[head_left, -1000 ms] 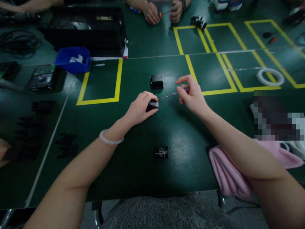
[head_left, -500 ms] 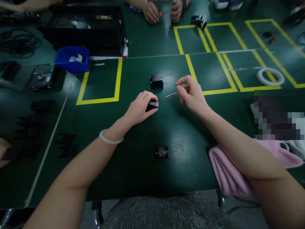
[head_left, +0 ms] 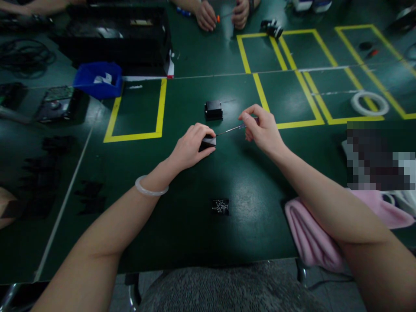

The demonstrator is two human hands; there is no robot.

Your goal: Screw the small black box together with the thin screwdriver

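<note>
My left hand (head_left: 192, 145) is closed around a small black block-shaped part (head_left: 209, 142) resting on the green table (head_left: 253, 225). Between the fingers of my right hand (head_left: 260, 128) is a screwdriver (head_left: 234, 128), its thin shaft pointing left. The tip meets the right side of the black part; whether a screw sits there is too small to tell. Just beyond my left hand stands another black block-shaped part (head_left: 213, 110). Nearer to me lies a small black tray (head_left: 214, 212) with several silver screws (head_left: 221, 205).
A blue bin (head_left: 97, 82) and a large black housing (head_left: 120, 43) stand at the far left. At the right are a roll of white tape (head_left: 369, 104) and a pink cloth (head_left: 312, 229). Across the table show another person's hands (head_left: 208, 17). Dark parts (head_left: 91, 197) lie left.
My right hand's fingers have shifted slightly on the screwdriver. My left hand and the black part stay in place.
</note>
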